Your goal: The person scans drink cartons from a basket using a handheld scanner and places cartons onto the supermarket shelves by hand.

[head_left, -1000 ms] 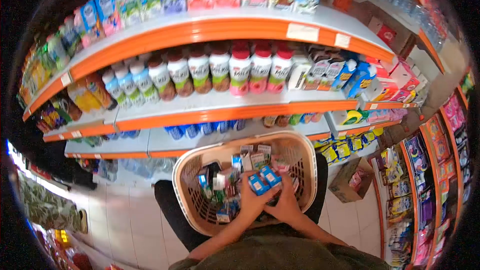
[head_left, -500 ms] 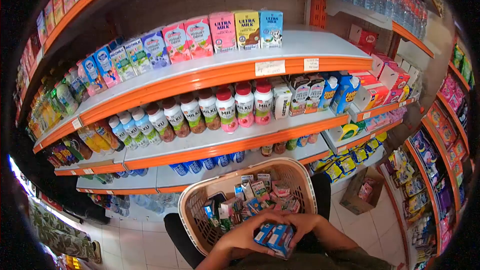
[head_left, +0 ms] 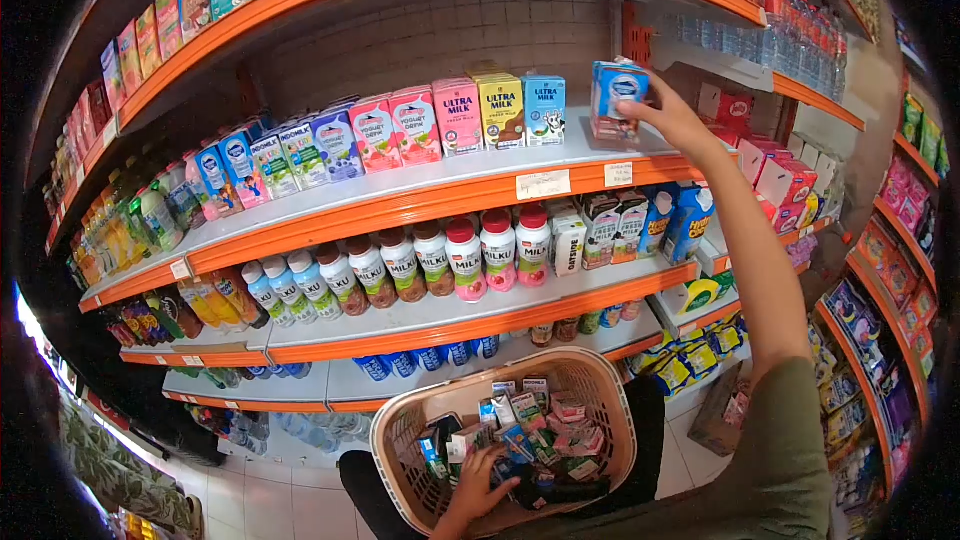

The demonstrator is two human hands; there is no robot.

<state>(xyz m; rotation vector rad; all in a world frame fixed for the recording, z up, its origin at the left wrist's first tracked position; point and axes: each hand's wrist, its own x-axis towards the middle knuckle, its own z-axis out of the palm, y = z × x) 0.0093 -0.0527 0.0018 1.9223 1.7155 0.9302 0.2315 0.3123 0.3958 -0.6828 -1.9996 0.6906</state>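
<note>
My right hand (head_left: 660, 112) is closed around a small group of blue milk cartons (head_left: 618, 95). They are upright at the upper middle shelf (head_left: 560, 157), right of a light blue Ultra Milk carton (head_left: 545, 110) with a gap between; whether their bases touch the shelf is hard to tell. Low in the view, my left hand (head_left: 482, 485) reaches into a beige plastic basket (head_left: 400, 495), its fingers apart over the loose small drink cartons (head_left: 525, 410) there. Nothing is gripped in it.
Pink yogurt drink cartons (head_left: 413, 125) and a yellow Ultra Milk carton (head_left: 500, 110) line the same shelf. Milku bottles (head_left: 432, 258) stand one shelf below. A cardboard box (head_left: 715, 415) sits on the floor at right. Orange shelf edges run across the view.
Both hands held blue cartons over the basket earlier. The right hand has carried them up to the shelf; the left has let go and dropped into the basket. The view has tilted upward.
</note>
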